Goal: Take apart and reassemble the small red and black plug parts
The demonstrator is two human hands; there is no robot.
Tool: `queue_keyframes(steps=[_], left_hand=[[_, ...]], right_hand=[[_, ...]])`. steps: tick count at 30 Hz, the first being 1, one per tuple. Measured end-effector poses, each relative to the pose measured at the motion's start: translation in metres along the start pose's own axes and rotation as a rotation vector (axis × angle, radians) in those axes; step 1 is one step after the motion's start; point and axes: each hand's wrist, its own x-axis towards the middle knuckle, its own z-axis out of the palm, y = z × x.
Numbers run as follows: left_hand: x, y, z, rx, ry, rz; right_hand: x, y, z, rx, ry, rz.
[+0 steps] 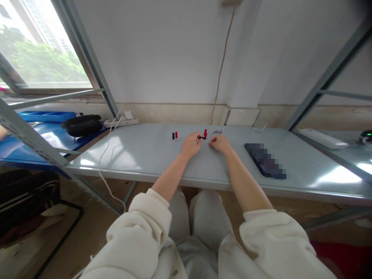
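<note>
My left hand (192, 145) is closed, with a small black rod-like piece (202, 138) between thumb and fingertips, pointing right. Just behind that piece stands a small red piece (205, 132), partly covered by it. My right hand (221, 143) has its fingertips pressed together low over the table; what they hold, if anything, is too small to see. Right behind the right hand lie several tiny grey parts (217, 132) in what looks like a clear tray or bag. Left of my left hand, a black cylinder (173, 135) and a red cylinder (176, 135) stand upright side by side.
Both hands work over a grey table (151, 155). A phone (264, 161) lies to the right. At the back left sits a power strip (122, 121), its white cable (108, 149) hanging over the front edge. Metal posts (95, 58) frame both sides.
</note>
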Motion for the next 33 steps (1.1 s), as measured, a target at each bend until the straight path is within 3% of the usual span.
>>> queue_keyframes(steps=[7, 16, 25, 31, 33], left_hand=[[0.0, 0.001, -0.002, -0.007, -0.01, -0.011], [0.0, 0.009, -0.008, -0.019, 0.007, -0.018], [0.001, 0.008, -0.006, -0.026, 0.021, -0.021], [-0.001, 0.008, -0.005, -0.078, -0.134, -0.016], [0.0, 0.008, -0.004, -0.106, -0.125, -0.026]], right_hand=[[-0.001, -0.002, 0.001, -0.018, 0.004, -0.022], [-0.014, -0.017, -0.001, -0.104, 0.013, -0.221], [-0.015, -0.02, -0.001, -0.126, -0.014, -0.249], [-0.017, -0.025, -0.002, -0.103, 0.05, -0.278], [-0.016, -0.025, -0.001, -0.091, 0.065, -0.265]])
